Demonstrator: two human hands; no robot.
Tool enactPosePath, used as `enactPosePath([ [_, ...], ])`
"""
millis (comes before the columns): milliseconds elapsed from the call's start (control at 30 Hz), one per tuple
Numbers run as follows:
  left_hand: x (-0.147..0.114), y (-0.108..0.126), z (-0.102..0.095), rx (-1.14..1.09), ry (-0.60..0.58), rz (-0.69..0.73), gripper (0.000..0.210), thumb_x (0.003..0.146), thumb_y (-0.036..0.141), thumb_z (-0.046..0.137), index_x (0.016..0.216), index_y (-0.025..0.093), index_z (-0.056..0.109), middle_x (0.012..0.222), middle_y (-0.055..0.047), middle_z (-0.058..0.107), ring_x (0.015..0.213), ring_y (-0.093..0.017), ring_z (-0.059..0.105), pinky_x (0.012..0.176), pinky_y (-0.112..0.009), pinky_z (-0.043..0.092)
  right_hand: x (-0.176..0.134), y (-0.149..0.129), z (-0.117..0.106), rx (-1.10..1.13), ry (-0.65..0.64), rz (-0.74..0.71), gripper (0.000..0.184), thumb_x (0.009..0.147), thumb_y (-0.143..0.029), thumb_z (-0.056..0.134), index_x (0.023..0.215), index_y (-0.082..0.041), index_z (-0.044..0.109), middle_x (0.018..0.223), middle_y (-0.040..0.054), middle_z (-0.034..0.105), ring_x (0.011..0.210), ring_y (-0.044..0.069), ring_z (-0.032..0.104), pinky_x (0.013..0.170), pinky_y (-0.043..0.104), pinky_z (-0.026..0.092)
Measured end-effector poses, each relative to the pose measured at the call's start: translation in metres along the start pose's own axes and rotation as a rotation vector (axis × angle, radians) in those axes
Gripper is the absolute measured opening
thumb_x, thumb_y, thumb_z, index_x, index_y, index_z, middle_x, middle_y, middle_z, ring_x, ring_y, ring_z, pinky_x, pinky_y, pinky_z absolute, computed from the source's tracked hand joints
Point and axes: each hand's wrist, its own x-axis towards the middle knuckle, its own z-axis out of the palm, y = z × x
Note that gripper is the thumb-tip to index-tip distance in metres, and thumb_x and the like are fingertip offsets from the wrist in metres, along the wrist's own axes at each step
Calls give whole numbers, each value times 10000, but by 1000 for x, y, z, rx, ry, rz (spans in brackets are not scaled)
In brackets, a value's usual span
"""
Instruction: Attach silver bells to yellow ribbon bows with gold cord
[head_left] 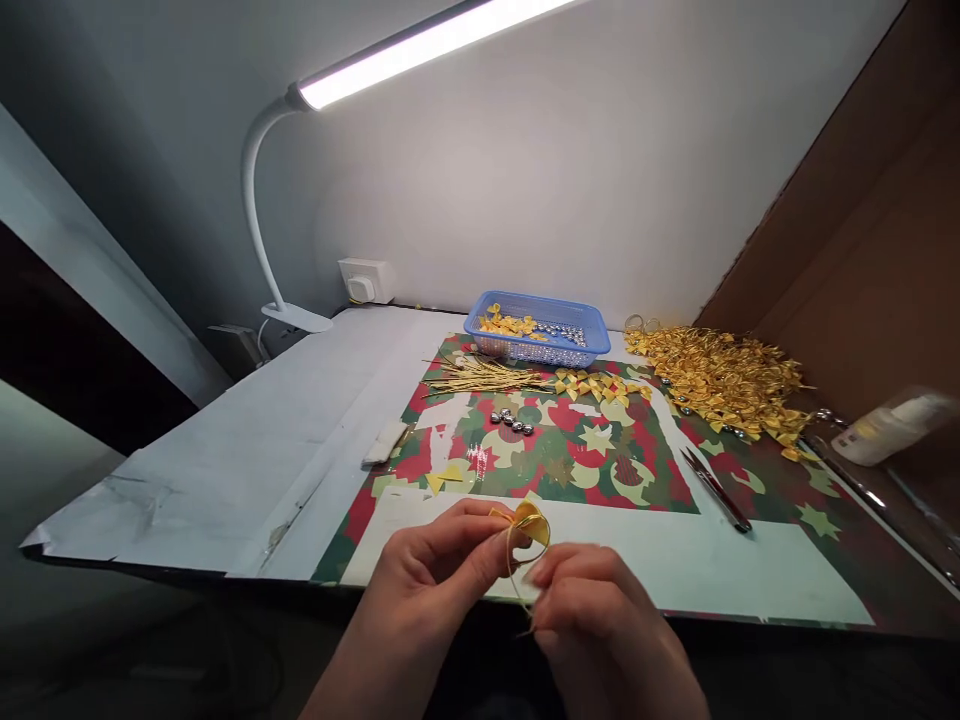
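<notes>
My left hand [439, 570] pinches a small golden-yellow ribbon bow [532, 520] between thumb and fingertips, just above the table's front edge. A thin gold cord [512, 570] loops round the bow and hangs below it. My right hand [592, 600], slightly blurred, has its fingers pressed together on the lower part of that cord. A flat yellow ribbon piece [446, 478] lies beyond my left hand. Farther back are several silver bells or beads [512, 422], a bundle of gold cords [484, 374] and a row of folded yellow bows [600, 385].
A blue basket [538, 356] with yellow bows and silver beads stands by the wall. Right of it lies a heap of gold bows [720, 380]. Dark tweezers [718, 492] and a white bottle [892, 430] are at the right. A lit lamp [259, 220] is clamped at the left.
</notes>
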Motion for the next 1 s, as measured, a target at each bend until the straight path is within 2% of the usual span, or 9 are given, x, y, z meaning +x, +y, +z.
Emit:
enactPosePath([
  [133, -4, 7, 6, -148, -53, -59, 192, 861, 323, 712, 744, 199, 800, 811, -21, 709, 811, -178, 592, 782, -250, 491, 6, 0, -10, -234, 56, 31, 165, 938, -133, 576, 802, -223, 601, 777, -2, 503, 709, 132, 536, 581, 222, 413],
  [367, -6, 7, 5, -204, -48, -114, 132, 856, 272, 723, 788, 191, 800, 819, -51, 766, 847, -206, 628, 819, -276, 500, 6, 2, -11, -508, 71, -92, 119, 916, -129, 589, 848, -214, 637, 689, -5, 485, 598, 134, 479, 549, 267, 365],
  [633, -8, 9, 6, -261, -2, -156, 119, 810, 294, 773, 757, 192, 802, 817, -48, 789, 841, -194, 653, 804, -241, 522, 8, 0, -16, -566, 36, -142, 125, 906, -95, 590, 873, -211, 622, 679, -2, 467, 591, 136, 451, 543, 270, 356],
  [867, -8, 6, 6, -228, 3, -130, 121, 845, 291, 735, 840, 198, 813, 845, -62, 794, 838, -210, 657, 824, -288, 510, 8, 4, -15, -577, 17, -153, 127, 909, -97, 565, 863, -205, 612, 680, 1, 467, 589, 144, 441, 547, 275, 330],
  [1000, -8, 6, 7, -158, 2, -101, 158, 860, 304, 714, 791, 190, 799, 833, -56, 782, 839, -212, 642, 816, -283, 505, 9, 4, -16, -568, -1, -151, 133, 906, -87, 567, 880, -207, 621, 696, 5, 471, 612, 151, 434, 566, 279, 334],
])
